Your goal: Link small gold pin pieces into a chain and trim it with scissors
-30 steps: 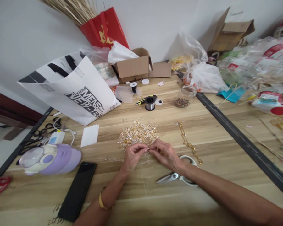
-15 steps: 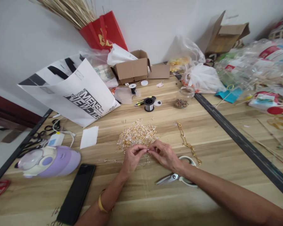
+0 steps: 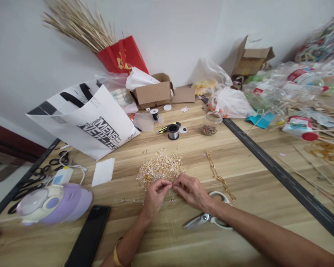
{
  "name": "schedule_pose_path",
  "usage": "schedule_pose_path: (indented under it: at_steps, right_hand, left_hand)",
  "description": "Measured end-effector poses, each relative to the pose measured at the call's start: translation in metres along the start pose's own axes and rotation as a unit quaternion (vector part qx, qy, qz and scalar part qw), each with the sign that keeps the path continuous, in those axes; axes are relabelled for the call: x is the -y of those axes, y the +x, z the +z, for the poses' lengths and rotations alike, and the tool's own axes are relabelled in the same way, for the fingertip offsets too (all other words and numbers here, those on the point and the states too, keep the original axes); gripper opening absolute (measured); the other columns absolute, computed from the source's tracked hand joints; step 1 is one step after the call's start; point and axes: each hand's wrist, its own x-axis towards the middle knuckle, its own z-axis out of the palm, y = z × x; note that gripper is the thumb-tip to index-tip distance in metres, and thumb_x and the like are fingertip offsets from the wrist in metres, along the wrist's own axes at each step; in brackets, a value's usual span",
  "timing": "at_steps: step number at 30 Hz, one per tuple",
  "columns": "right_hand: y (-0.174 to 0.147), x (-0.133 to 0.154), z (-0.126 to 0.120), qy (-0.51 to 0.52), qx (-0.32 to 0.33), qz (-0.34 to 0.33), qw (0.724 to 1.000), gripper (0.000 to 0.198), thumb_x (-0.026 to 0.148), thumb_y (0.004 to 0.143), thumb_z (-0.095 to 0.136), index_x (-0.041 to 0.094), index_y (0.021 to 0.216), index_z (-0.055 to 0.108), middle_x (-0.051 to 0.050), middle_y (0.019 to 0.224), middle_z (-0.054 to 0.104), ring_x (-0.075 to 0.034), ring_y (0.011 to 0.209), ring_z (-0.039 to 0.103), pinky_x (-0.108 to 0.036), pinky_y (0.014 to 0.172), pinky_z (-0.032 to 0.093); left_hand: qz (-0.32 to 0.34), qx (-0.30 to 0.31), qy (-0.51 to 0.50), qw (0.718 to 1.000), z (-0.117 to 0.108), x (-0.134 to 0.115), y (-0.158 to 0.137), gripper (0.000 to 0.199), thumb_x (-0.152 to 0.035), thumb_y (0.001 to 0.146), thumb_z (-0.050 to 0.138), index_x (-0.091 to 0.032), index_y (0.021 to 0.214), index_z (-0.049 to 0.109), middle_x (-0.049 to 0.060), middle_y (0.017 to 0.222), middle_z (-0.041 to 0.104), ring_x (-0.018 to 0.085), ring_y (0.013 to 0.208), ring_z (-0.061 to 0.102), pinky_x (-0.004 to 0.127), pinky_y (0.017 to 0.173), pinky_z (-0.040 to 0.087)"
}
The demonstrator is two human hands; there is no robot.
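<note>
My left hand [image 3: 156, 196] and my right hand [image 3: 191, 191] meet fingertip to fingertip, both closed in a pinch. Whatever sits between the fingers is too small to make out. Just beyond them lies a heap of gold and clear beads [image 3: 159, 167] on wire. A thin beaded strand [image 3: 128, 200] runs along the table behind my left hand, partly hidden by it. Under my right wrist are scissors [image 3: 204, 218] with pale handles, their blades pointing left. To the right of that hand, a gold chain [image 3: 217, 177] is laid out on the wood.
A wire spool [image 3: 173, 132] and a glass jar of beads [image 3: 210, 126] stand farther back. On the left are a phone [image 3: 88, 237], a purple bottle [image 3: 58, 203], white paper [image 3: 103, 171] and a large white bag [image 3: 83, 122]. Plastic bottles [image 3: 292, 87] crowd the right.
The view has tilted up a little, so things on the table sit lower in the picture. Both hands keep their pinch at the same spot by the bead heap.
</note>
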Motion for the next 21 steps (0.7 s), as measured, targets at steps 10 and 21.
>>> schedule_pose_path:
  at_steps: [10,21]
  right_hand:
    - [0.0003,0.0073,-0.0031,-0.012,0.012,0.028,0.999,0.008,0.016,0.078,0.056,0.017,0.073,0.051,0.000,0.067,0.053,-0.010,0.057,0.047,-0.021,0.052,0.035]
    - [0.0024,0.0062,-0.0100,0.119,-0.036,0.148,0.981,0.028,0.032,0.093,0.040,0.017,0.072,0.050,0.002,0.062,0.046,-0.010,0.056,0.042,-0.021,0.051,0.033]
  left_hand:
    - [0.030,0.013,0.004,0.999,-0.0027,0.0055,0.0023,0.010,-0.021,0.075,0.061,-0.014,0.069,0.063,0.002,0.069,0.063,0.013,0.068,0.058,0.022,0.066,0.046]
    - [0.035,0.034,0.006,0.999,-0.0026,0.0058,0.0020,0.008,-0.019,0.077,0.060,-0.014,0.072,0.063,0.003,0.072,0.063,0.014,0.070,0.057,0.023,0.067,0.045]
